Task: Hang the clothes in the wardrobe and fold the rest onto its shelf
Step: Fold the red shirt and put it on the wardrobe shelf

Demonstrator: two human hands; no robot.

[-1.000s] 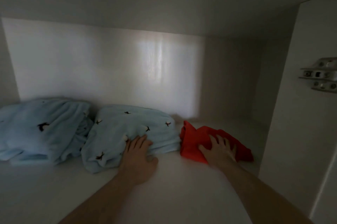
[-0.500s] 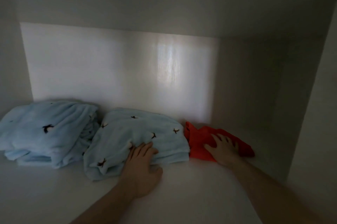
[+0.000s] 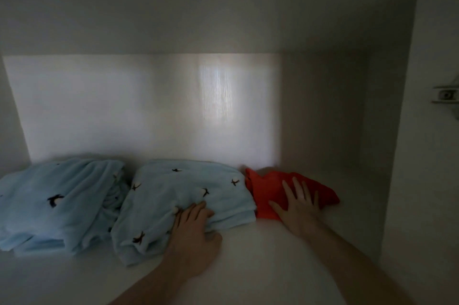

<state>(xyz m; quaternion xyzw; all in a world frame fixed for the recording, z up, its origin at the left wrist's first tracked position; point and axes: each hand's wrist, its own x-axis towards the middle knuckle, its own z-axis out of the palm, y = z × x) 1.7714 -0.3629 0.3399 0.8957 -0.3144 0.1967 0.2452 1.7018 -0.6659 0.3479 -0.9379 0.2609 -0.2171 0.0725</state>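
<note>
Three folded garments lie in a row on the white wardrobe shelf point(image 3: 248, 262), against its back wall. A light blue fleece piece with small dark prints point(image 3: 57, 200) is at the left. A second light blue fleece piece point(image 3: 183, 195) lies in the middle, and my left hand point(image 3: 196, 232) presses on its front right corner with the fingers laid over the fabric. A small folded red garment point(image 3: 268, 190) sits to its right, touching it. My right hand point(image 3: 298, 205) rests flat on the red garment with fingers spread.
The white side wall point(image 3: 427, 155) of the wardrobe closes the shelf on the right, with a metal door hinge point(image 3: 447, 97) at the right edge. The shelf's underside above forms a low ceiling. Bare shelf surface lies right of the red garment.
Both hands have stayed on the same garments. The red garment and my right hand have moved slightly further back towards the wall. The view has shifted a little.
</note>
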